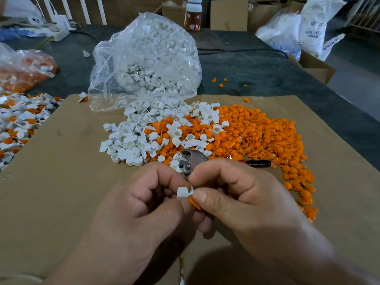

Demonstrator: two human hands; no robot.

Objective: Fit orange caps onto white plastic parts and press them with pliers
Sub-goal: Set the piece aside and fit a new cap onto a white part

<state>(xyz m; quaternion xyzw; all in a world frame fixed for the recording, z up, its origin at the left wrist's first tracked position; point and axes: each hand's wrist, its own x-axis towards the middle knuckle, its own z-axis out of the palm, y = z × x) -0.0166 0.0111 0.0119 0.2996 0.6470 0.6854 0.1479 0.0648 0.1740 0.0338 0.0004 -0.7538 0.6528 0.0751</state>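
My left hand (148, 204) pinches a small white plastic part (182, 191) between thumb and fingers. My right hand (232, 200) pinches an orange cap (193, 202) that sits against the white part's lower edge. Both hands meet above the cardboard sheet (61, 192). Just beyond my fingers lie the pliers (192, 160), metal head toward me and a dark handle (259, 163) pointing right, half buried in parts. A heap of loose white parts (131, 140) lies behind on the left, and a larger heap of orange caps (267, 136) on the right.
An open clear bag of white parts (148, 58) stands behind the heaps. A pile of fitted white-and-orange pieces (20, 124) lies at the left edge, with a bag of orange pieces (24, 70) behind it. A few stray caps (220, 82) lie on the dark table; boxes and sacks stand farther back.
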